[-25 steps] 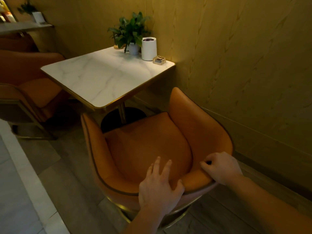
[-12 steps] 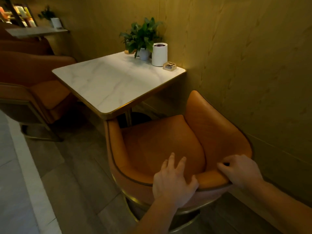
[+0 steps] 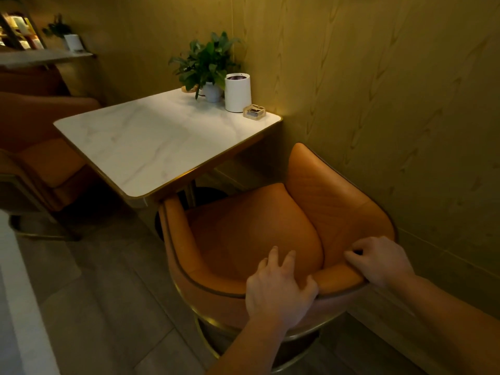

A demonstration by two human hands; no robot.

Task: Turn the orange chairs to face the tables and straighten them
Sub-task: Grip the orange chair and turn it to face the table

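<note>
Chair [image 3: 251, 228] has been pushed nearer table [image 3: 151, 142], pressed by near-flat left hand [image 3: 278, 293], gripped by curled right hand [image 3: 381, 261]; slight squaring judged next.

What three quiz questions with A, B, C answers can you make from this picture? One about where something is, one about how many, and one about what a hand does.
1. Where does the potted plant beside the white canister stand?
A. on the floor
B. on the marble table, at its far side by the wall
C. on a seat

2. How many hands touch the orange chair?
A. none
B. one
C. two

3. What is the right hand doing?
A. hanging free
B. gripping the chair's back rim
C. lifting a cup

Answers:
1 B, its pot sits on the tabletop close to the wall.
2 C, the left hand lies over the back rim and the right hand holds the rim too.
3 B, its fingers curl round the rim.
</note>
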